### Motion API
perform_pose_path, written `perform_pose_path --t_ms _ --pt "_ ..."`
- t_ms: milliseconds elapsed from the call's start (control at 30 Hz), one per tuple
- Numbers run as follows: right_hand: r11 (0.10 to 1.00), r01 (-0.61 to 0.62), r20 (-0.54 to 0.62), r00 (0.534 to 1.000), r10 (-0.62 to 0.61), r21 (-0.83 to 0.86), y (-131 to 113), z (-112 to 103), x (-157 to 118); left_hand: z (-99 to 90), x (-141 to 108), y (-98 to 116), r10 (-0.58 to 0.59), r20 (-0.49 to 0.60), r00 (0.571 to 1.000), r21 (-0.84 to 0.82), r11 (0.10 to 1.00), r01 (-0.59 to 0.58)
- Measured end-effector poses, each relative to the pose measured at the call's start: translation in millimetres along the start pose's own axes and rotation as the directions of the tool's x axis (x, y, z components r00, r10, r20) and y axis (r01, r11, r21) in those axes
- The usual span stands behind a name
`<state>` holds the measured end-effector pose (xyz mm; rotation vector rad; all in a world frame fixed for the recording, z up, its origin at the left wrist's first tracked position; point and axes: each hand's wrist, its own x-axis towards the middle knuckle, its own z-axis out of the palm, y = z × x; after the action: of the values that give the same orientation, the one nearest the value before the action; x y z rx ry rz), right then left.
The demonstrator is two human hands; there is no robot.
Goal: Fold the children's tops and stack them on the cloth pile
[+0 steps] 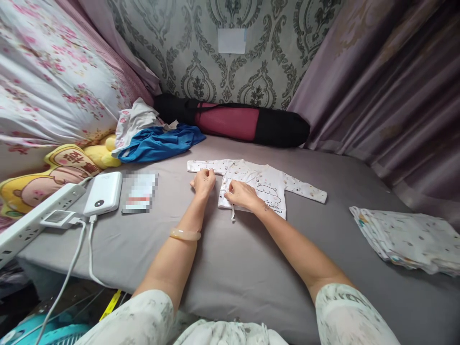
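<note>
A small white baby shirt (268, 182) with a cartoon animal, lettering and speckled long sleeves lies spread out on the grey sheet. My left hand (204, 182) is closed at the lower edge of its left sleeve, fingertips pinched against the cloth. Over the shirt's left front, my right hand (241, 194) has its thumb and fingers pinched on the side edge. A thin white tie (233, 213) hangs out below that hand. The exact bit of fabric under each set of fingertips is partly hidden.
Folded printed cloths (409, 239) lie at right. A black and red long bag (230, 122) rests along the wall. At left are blue cloth (158, 142), a yellow plush cushion (53, 177), a blurred-out packet (140, 192), a power bank (103, 193) and a power strip (39, 220) with cables.
</note>
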<state>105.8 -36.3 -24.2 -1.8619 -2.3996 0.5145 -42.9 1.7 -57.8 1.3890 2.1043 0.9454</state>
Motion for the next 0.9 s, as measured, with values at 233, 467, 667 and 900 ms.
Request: perform_pose_path --t_ms 233,467,667,900 --pt "0.999 -0.046 -0.004 0.999 0.046 -0.002 2.0 -0.1 3.6 0.5 0.2 -2.0 0.007 0.018 1.0 0.047 0.999 -0.007" --pt "0.975 -0.011 -0.012 1.0 0.013 0.221 15.0 -9.0 7.4 1.1 -4.9 0.8 0.065 0.05 0.997 0.157 0.985 -0.072" --pt "0.937 -0.061 -0.011 0.998 0.069 0.345 42.7 -25.4 14.9 8.1 -8.9 1.1 0.097 0.089 0.991 0.219 0.969 -0.114" --pt "0.943 -0.326 -0.293 0.91 0.294 -0.067 83.2 -40.6 4.3 13.4 -8.4 0.8 0.098 0.101 0.99 0.263 0.957 -0.122"
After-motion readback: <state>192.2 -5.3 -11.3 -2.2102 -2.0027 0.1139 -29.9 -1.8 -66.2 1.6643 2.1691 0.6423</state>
